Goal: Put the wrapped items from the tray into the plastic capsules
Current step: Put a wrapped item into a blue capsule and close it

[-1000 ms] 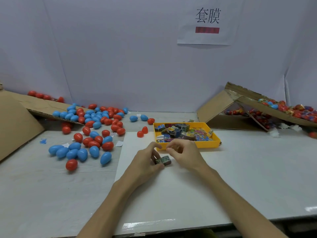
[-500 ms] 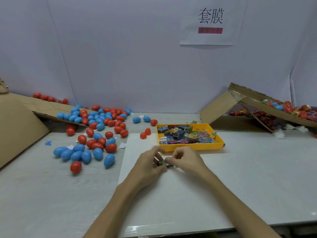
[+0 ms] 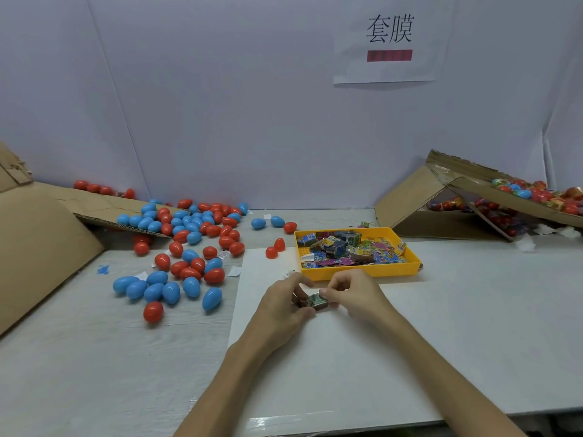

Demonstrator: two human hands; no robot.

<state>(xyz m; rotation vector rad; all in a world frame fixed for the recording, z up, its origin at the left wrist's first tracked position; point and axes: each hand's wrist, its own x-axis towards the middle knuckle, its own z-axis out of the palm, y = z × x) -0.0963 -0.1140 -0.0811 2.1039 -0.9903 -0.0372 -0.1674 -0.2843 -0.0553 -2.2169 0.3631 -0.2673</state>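
A small dark wrapped item (image 3: 316, 300) sits between both hands, just above the white sheet (image 3: 331, 357) in front of the yellow tray (image 3: 362, 272). My left hand (image 3: 284, 305) holds its left end with curled fingers. My right hand (image 3: 353, 293) pinches its right end. The tray holds several colourful wrapped items (image 3: 350, 250). Red and blue egg-shaped plastic capsules (image 3: 186, 247) lie scattered to the left, all apart from my hands.
A cardboard ramp (image 3: 44, 247) stands at the far left. A leaning cardboard box (image 3: 457, 203) at the back right holds several wrapped capsules (image 3: 542, 197). Two red capsule pieces (image 3: 275, 248) lie left of the tray. The table's front edge runs below my forearms.
Both hands stay close together on the wrapped item in front of the tray; the fingers have shifted slightly around it.
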